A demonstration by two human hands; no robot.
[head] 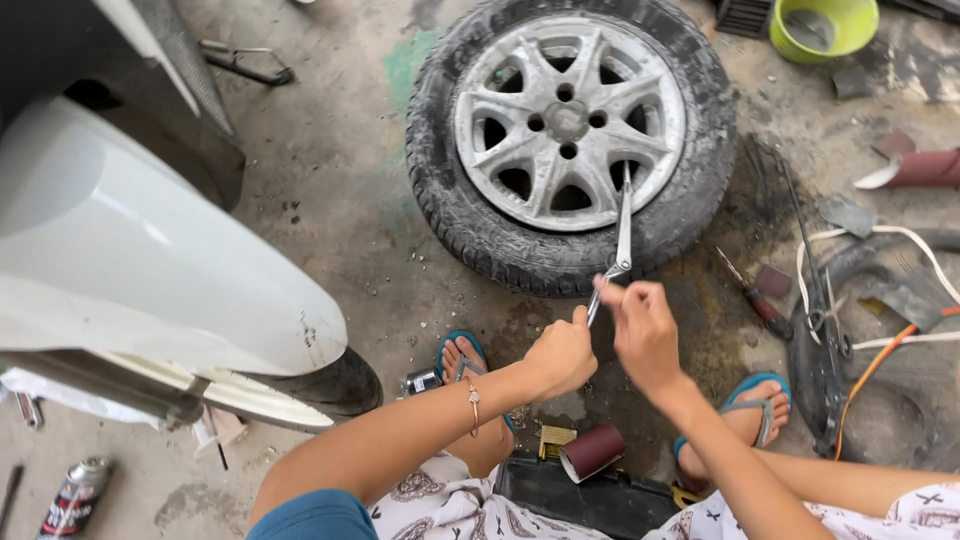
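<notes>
— What's over at the far left?

— A spray can [76, 495] lies on the concrete floor [330, 190] at the bottom corner, and above it a white car fender [130, 250] bulges into view with a dark tyre [335, 385] tucked under its lower edge.

— And the person's hands?

— The left hand [560, 355] is curled into a loose fist, thumb up, closed around the lower end of a slim metal tool [620, 235]. A thin bracelet [473, 400] sits on that wrist. The right hand [643, 330] is just beside it, fingertips pinched on the tool a little higher up, where the shaft has a joint.

— Where does the tool run from there?

— Up and away from both hands. Its long shaft crosses the tread of a wheel [570, 140] that lies flat on the floor, and its far tip rests on the silver rim near a gap between spokes. So the grip is at the near end, the tip well beyond the fingers.

— Anything near the feet?

— Blue sandals on both, a roll of dark red sandpaper [592, 450] between them, and a screwdriver [757, 295] to the right.

— Farther right?

— A tangle of white and orange cables [880, 345], and a green bowl [825, 27] at the top.
</notes>
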